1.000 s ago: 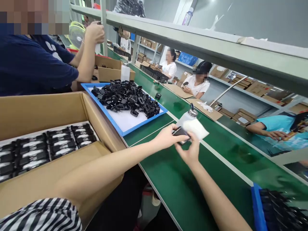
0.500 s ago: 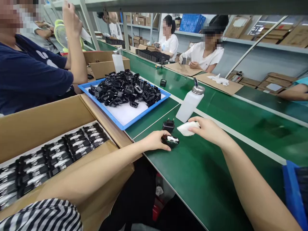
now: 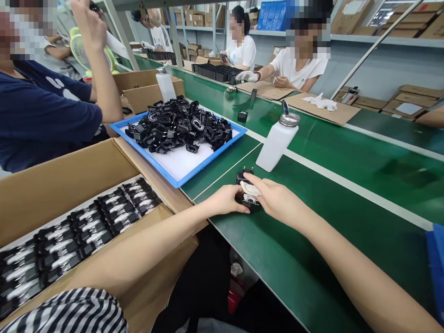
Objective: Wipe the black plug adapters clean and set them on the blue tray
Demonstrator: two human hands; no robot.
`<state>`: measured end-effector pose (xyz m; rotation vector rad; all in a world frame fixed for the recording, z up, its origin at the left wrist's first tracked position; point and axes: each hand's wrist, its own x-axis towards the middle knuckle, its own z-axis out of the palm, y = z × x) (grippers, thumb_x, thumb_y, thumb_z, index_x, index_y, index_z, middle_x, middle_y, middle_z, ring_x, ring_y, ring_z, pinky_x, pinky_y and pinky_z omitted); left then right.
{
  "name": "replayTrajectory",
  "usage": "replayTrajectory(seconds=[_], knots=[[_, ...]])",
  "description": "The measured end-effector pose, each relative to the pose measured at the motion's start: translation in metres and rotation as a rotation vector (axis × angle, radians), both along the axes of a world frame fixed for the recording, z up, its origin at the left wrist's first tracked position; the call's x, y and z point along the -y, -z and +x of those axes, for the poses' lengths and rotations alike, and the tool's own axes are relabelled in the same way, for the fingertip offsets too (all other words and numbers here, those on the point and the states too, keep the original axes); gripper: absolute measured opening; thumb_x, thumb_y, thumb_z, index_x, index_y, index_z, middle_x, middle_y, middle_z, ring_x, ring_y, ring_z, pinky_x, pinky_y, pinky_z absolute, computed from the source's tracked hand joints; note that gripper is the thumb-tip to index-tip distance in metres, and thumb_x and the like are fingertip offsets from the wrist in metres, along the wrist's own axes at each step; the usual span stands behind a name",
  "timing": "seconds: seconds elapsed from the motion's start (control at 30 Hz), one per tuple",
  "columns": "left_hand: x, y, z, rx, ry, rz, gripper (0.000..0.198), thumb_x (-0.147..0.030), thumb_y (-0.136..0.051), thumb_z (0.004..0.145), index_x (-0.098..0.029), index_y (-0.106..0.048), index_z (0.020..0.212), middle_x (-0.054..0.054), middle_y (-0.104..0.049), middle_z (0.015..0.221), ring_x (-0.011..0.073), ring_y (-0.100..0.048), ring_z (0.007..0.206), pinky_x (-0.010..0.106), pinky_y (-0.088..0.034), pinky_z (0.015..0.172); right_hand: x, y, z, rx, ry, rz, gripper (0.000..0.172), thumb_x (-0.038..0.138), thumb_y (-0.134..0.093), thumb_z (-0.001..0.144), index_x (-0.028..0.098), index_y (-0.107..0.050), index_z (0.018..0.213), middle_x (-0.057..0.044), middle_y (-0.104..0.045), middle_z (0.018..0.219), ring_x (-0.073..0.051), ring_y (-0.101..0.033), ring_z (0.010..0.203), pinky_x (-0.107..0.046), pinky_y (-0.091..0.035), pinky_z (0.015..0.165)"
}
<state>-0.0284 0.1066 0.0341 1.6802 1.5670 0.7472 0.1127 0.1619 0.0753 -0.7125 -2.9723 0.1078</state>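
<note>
My left hand (image 3: 227, 201) is closed on a small black plug adapter (image 3: 248, 202) lying on the green belt (image 3: 312, 240). My right hand (image 3: 275, 200) pinches a folded white cloth (image 3: 249, 188) and presses it onto the top of that adapter. A second black adapter (image 3: 242, 175) stands with its pins up just behind them. A white plastic dispenser bottle (image 3: 276, 142) with a metal cap stands a little farther back on the right.
A blue tray (image 3: 180, 169) heaped with black adapter parts sits to the left. A cardboard box (image 3: 69, 185) holds rows of packed black parts. A person in a dark blue shirt (image 3: 41, 115) sits at left; other workers sit across the belt. A blue bin edge (image 3: 435, 259) shows at right.
My right hand has moved left with the cloth from beside the bottle onto the adapter in my left hand. The view has tilted slightly down.
</note>
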Motion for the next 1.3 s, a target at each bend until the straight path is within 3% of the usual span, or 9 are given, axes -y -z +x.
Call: replayTrajectory(seconds=[0.17, 0.3, 0.4, 0.5, 0.67, 0.83, 0.97, 1.17, 1.3], knots=[[-0.001, 0.000, 0.001, 0.016, -0.021, -0.016, 0.029, -0.026, -0.064, 0.052, -0.015, -0.053, 0.076, -0.004, -0.054, 0.065, 0.0115, -0.049, 0.058, 0.018, -0.035, 0.051, 0.005, -0.009, 0.002, 0.153, -0.136, 0.199, 0.060, 0.000, -0.038, 0.061, 0.010, -0.028, 0.120, -0.005, -0.051, 0.060, -0.017, -0.048, 0.060, -0.023, -0.033, 0.051], [0.000, -0.001, 0.001, -0.002, -0.041, -0.048, 0.031, -0.027, -0.064, 0.052, -0.016, -0.053, 0.078, -0.005, -0.053, 0.062, 0.0108, -0.048, 0.056, 0.018, -0.035, 0.051, 0.010, -0.015, 0.003, 0.272, -0.100, 0.233, 0.066, -0.002, -0.043, 0.056, 0.007, -0.030, 0.119, -0.006, -0.052, 0.056, -0.019, -0.048, 0.059, -0.025, -0.034, 0.053], [0.001, -0.001, 0.001, -0.017, -0.041, -0.048, 0.031, -0.027, -0.064, 0.052, -0.016, -0.051, 0.078, -0.004, -0.053, 0.065, 0.0110, -0.049, 0.058, 0.019, -0.036, 0.054, 0.005, -0.017, 0.007, 0.324, 0.010, 0.101, 0.067, 0.001, -0.045, 0.056, 0.012, -0.029, 0.120, -0.005, -0.054, 0.059, -0.018, -0.049, 0.055, -0.024, -0.034, 0.047], [0.003, 0.001, 0.003, -0.054, -0.024, -0.040, 0.035, -0.025, -0.063, 0.054, -0.016, -0.049, 0.086, -0.002, -0.055, 0.071, 0.0125, -0.050, 0.064, 0.020, -0.038, 0.058, -0.016, -0.020, 0.016, 0.257, 0.133, -0.191, 0.057, 0.011, -0.042, 0.065, 0.020, -0.030, 0.120, -0.004, -0.057, 0.066, -0.016, -0.051, 0.052, -0.022, -0.034, 0.041], [0.014, -0.007, 0.000, -0.283, -0.088, 0.040, 0.055, -0.022, -0.063, 0.051, -0.018, -0.043, 0.102, 0.004, -0.049, 0.100, 0.0176, -0.049, 0.082, 0.024, -0.039, 0.068, -0.068, -0.014, 0.034, 0.018, 0.361, -0.440, 0.057, 0.022, -0.050, 0.060, 0.017, -0.036, 0.115, -0.006, -0.059, 0.078, -0.020, -0.055, 0.064, -0.027, -0.041, 0.051], [0.010, -0.033, -0.046, -0.481, -0.265, -0.038, 0.009, -0.024, -0.055, 0.060, -0.018, -0.055, 0.066, 0.000, -0.055, 0.066, 0.0160, -0.051, 0.064, 0.023, -0.038, 0.057, -0.092, 0.024, 0.038, -0.446, 0.638, -0.311, 0.037, 0.029, -0.039, 0.067, 0.014, -0.048, 0.099, -0.005, -0.058, 0.066, -0.017, -0.053, 0.056, -0.029, -0.040, 0.051], [-0.010, -0.034, -0.102, -0.660, -0.637, 0.054, 0.020, -0.012, -0.049, 0.063, -0.017, -0.054, 0.081, 0.005, -0.054, 0.079, 0.0220, -0.048, 0.078, 0.028, -0.035, 0.066, -0.089, 0.047, 0.036, -0.479, 0.648, -0.177, 0.031, 0.026, -0.035, 0.068, 0.016, -0.053, 0.091, -0.004, -0.055, 0.060, -0.018, -0.052, 0.057, -0.028, -0.038, 0.052], [-0.028, -0.016, -0.139, -0.535, -0.704, 0.111, 0.025, -0.007, -0.046, 0.062, -0.019, -0.054, 0.082, 0.006, -0.054, 0.079, 0.0256, -0.046, 0.085, 0.033, -0.032, 0.070, -0.083, 0.045, 0.034, -0.379, 0.622, -0.100, 0.031, 0.024, -0.033, 0.069, 0.016, -0.053, 0.092, -0.006, -0.056, 0.065, -0.021, -0.051, 0.061, -0.031, -0.038, 0.053], [-0.021, -0.031, -0.121, -0.313, -0.759, 0.259, 0.009, -0.012, -0.049, 0.064, -0.017, -0.053, 0.071, 0.004, -0.054, 0.070, 0.0216, -0.047, 0.082, 0.031, -0.034, 0.071, -0.075, 0.029, 0.030, -0.650, 0.646, -0.154, 0.028, 0.023, -0.035, 0.069, 0.017, -0.053, 0.089, -0.005, -0.056, 0.067, -0.017, -0.051, 0.060, -0.030, -0.039, 0.058]])
